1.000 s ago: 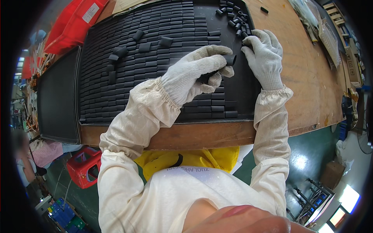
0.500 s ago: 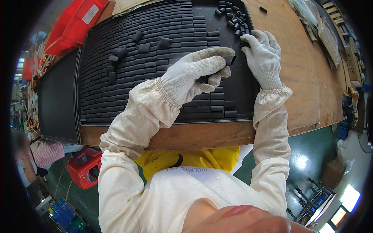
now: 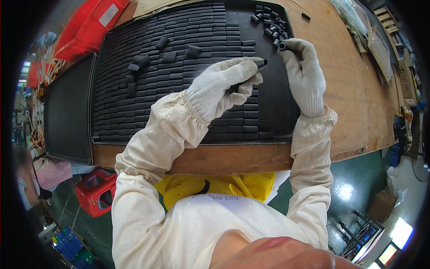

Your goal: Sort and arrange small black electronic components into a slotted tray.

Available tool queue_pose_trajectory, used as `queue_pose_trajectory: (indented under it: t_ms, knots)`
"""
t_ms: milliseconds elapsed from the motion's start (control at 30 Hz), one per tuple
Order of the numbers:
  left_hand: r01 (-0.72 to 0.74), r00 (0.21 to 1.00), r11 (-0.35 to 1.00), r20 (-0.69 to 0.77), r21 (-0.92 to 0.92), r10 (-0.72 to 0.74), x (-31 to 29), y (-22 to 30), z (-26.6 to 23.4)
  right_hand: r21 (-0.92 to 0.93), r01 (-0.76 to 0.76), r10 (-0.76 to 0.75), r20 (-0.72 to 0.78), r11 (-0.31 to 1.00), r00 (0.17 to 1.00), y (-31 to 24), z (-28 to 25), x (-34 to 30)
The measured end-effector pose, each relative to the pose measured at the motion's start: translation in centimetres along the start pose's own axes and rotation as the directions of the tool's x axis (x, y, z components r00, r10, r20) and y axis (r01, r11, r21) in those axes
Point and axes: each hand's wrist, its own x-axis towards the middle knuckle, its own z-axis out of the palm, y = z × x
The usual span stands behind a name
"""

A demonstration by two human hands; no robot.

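Note:
My left hand, in a white knit glove, is closed round a black tube whose open end sticks out past the thumb; a further dark piece seems to show under its curled fingers. My gloved right hand pinches a short, narrower black tube between thumb and forefinger, beside a loose pile of similar short tubes. Both hands are over the black tray. Tight rows of flat-lying black tubes fill most of it, with several loose tubes on top.
The tray lies on a wooden table. A second black tray adjoins it at left, with a red bin behind. One stray tube lies on the wood at far right, near bubble wrap. A red stool stands below left.
My right hand has drawn slightly back from the pile, and a short tube now shows in its pinch. My left hand has barely moved; the tube in it has tilted.

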Motion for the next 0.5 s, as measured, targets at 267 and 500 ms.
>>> queue_pose_trajectory:
  t_ms: [267,500]
  knots:
    - [-0.046,0.999,0.999,-0.010,-0.014,0.046,0.2,-0.2,0.0,0.328,0.022,-0.049,0.072,0.945,0.996,-1.2,0.7,-1.2]
    - [-0.077,0.996,0.995,-0.043,0.070,0.080,0.2,-0.3,0.0,0.351,0.070,-0.123,0.130,0.934,0.984,-1.8,0.1,-1.0]
